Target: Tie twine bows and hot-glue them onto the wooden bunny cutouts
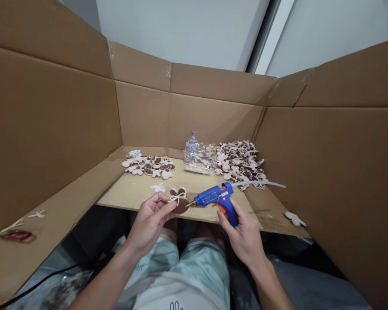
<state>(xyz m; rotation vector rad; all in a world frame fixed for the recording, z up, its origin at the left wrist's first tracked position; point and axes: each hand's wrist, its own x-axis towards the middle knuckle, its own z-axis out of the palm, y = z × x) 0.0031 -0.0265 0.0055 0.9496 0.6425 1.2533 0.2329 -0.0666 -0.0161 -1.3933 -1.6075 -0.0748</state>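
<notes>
Pinch grip: your left hand [153,217] grasps a brown rabbit-shaped piece [181,209] by its left side. The piece lies immediately to the right of that hand, at the near edge of the board [116,191]. Its long axis runs away from you, ears [183,190] at the far end, with a cream bow [179,196] across the neck. Your right hand [245,234] is closed around the handle of a blue glue gun [215,196]; you cannot tell whether the orange trigger [218,208] is pressed. Note the key relation: the gun's barrel lies crosswise to the piece, pointing left and slightly downward, so that the nozzle [192,203] reaches the right edge of the brown body, just below the bow. Contact cannot be confirmed. Your left hand is the nearer to the piece; your right stands well apart from it, behind the gun. A glue stick [258,184] trails rightward from the gun's rear. Beyond, small white scraps [158,187] lie on the board; farther out, a left pile [148,165] and a larger right pile [241,161] flank a clear bag [200,161].
</notes>
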